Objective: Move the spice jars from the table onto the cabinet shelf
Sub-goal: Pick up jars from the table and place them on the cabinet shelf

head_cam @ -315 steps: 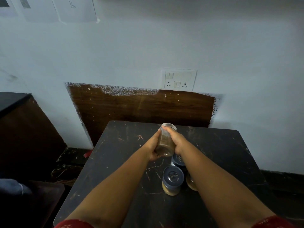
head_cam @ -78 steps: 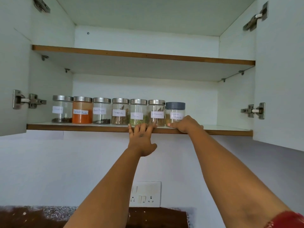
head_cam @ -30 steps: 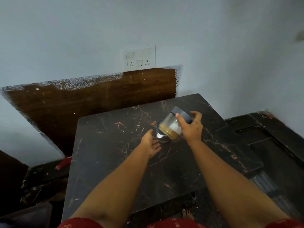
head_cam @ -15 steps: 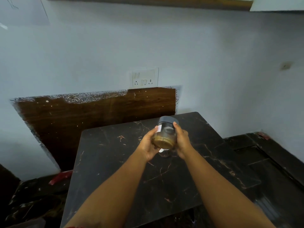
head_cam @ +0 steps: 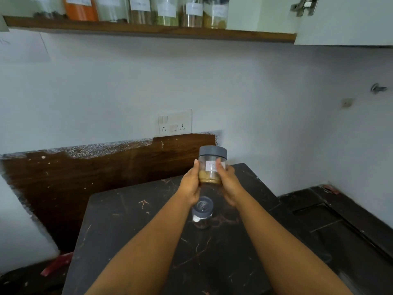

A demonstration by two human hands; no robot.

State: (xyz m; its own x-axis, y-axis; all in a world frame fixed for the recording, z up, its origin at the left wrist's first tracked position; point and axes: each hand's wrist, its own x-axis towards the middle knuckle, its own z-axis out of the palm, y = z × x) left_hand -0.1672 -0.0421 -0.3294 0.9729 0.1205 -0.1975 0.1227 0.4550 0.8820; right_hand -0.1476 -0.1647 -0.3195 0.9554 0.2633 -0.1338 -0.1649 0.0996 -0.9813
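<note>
A clear spice jar (head_cam: 211,167) with a grey lid, a white label and tan powder is held upright above the table between both palms. My left hand (head_cam: 190,184) presses its left side and my right hand (head_cam: 228,182) its right side. Below them a second grey-lidded jar (head_cam: 202,211) stands on the dark marble table (head_cam: 131,231). At the top edge the cabinet shelf (head_cam: 148,30) carries a row of several labelled jars (head_cam: 165,11), cut off by the frame.
The open white cabinet door (head_cam: 344,20) with its hinge hangs at the top right. A wall socket (head_cam: 174,122) sits above a dark wooden panel (head_cam: 85,173). A dark floor step (head_cam: 331,213) lies right of the table.
Both hands have raised the jar higher above the table. My view has tilted up, so the shelf with its row of jars now shows at the top.
</note>
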